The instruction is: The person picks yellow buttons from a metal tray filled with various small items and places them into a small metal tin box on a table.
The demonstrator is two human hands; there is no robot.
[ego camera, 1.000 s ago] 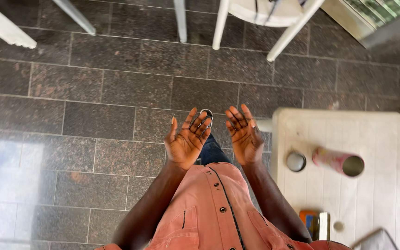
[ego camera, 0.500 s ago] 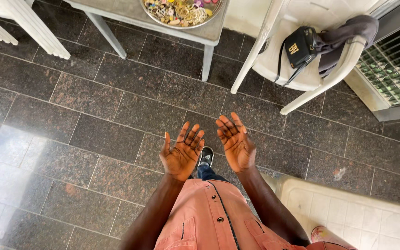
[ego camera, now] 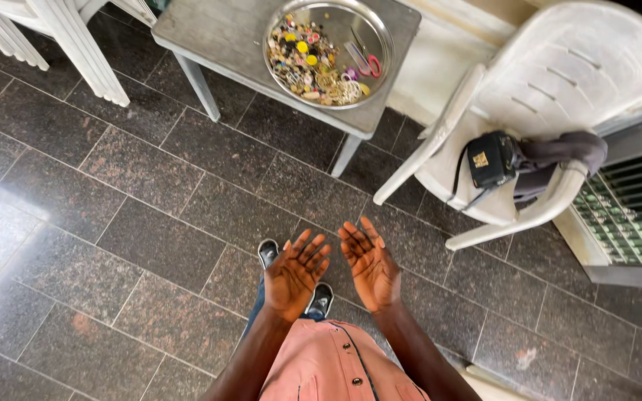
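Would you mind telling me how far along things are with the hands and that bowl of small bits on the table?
Nothing looks done: the metal bowl sits full of beads and trinkets on the grey table, untouched. In hand: nothing; the left hand and right hand are open, palms up, empty, above the floor and well short of the table. Everything with the bowl remains.

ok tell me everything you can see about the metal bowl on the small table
The bowl is round, shallow and shiny metal, upright on the grey table near its right end. It holds a heap of small mixed bits, mostly buttons and beads, some yellow, plus pink-handled scissors. Neither hand touches it.
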